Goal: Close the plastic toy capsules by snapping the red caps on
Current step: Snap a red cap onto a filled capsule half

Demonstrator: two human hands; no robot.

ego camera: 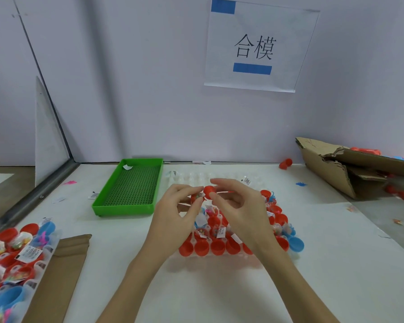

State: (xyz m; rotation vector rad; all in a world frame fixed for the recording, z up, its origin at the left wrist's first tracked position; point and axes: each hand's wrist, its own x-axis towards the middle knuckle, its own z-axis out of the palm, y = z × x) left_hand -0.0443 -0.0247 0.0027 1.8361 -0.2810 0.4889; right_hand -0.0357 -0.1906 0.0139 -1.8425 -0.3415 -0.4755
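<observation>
Presently on white bench (131,248): clear plastic tray (219,255) of red capsule halves; above it, left hand (177,213) grip pinching filled capsule base (197,197), right hand (240,206) grip pinching round red plastic cap (209,191), the two touching.

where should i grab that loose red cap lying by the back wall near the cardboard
Take the loose red cap across its round sides, coming from above with thumb and finger. It lies tipped on its side, alone on the white table, with bare space around it, so nothing blocks the pinch.
</observation>
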